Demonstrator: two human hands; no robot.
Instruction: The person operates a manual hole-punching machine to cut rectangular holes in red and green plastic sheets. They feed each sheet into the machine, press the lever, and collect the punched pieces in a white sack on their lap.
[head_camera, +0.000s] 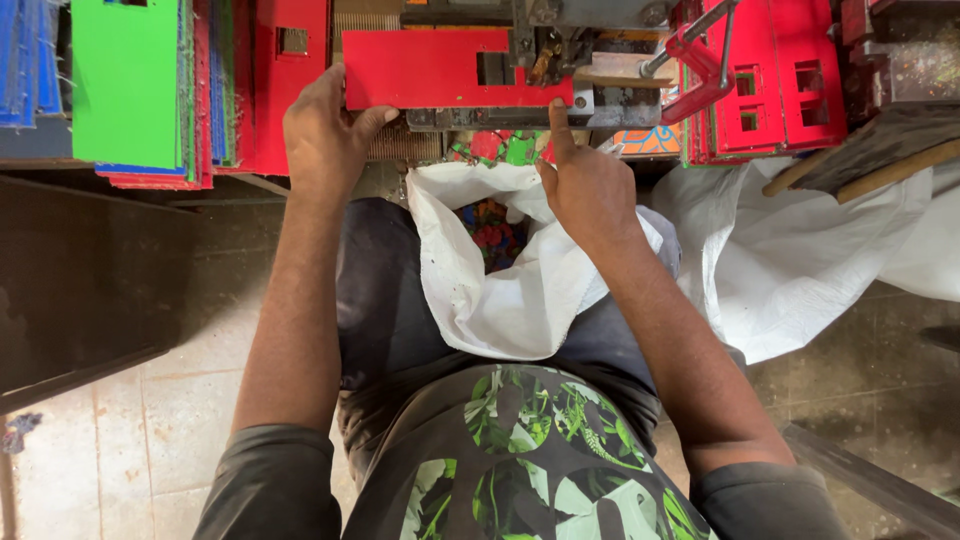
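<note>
A red plastic sheet (420, 68) with a rectangular cut-out lies flat in a metal punch press (560, 30) at the top centre. My left hand (322, 130) grips the sheet's left edge. My right hand (583, 180) is below the press with its index finger raised, the fingertip touching the sheet's lower right edge near the metal die bar (620, 105). A white sack (500, 290) lies open on my lap under the press, with small coloured offcuts (492, 235) inside.
Stacks of green (125, 80), blue and red sheets stand at the top left. Punched red sheets (775, 85) are stacked at the top right. Another white sack (800, 260) lies on the right, and a dark bench (80, 280) sits at the left.
</note>
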